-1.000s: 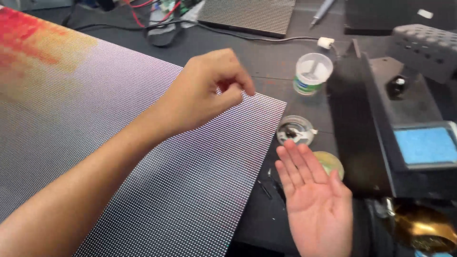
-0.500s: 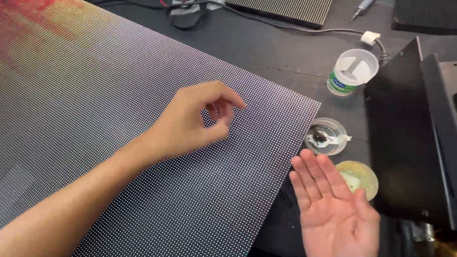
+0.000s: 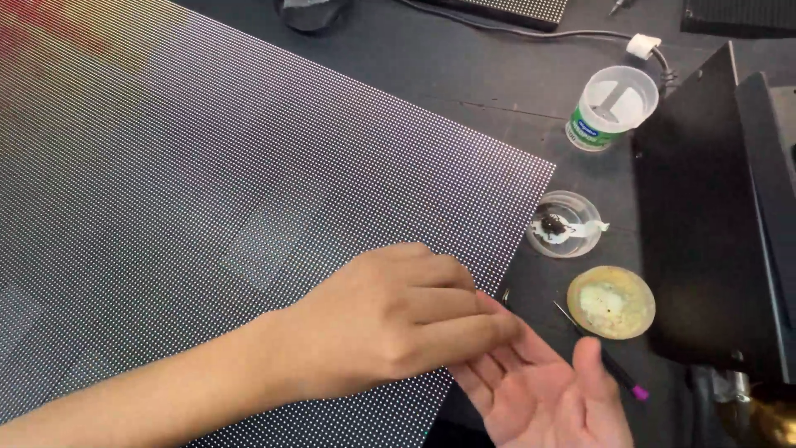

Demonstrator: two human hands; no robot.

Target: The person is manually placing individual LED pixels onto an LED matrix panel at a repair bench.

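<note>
At the near edge of the dotted panel [image 3: 249,166], the left hand [image 3: 390,319] lies knuckles up, its fingers curled narrow with their tips touching the right hand [image 3: 543,390], which is held flat and wide, palm up (whether anything small sits between them I cannot tell). Just right of the palm a thin black tool [image 3: 597,350] with a pink end lies on the dark worktop [image 3: 464,75]. Beyond it sit a yellowish dish [image 3: 611,301], a clear dish [image 3: 564,224] holding dark bits, and farther off a white tub [image 3: 611,108]. A black box [image 3: 705,216] stands at the right.
</note>
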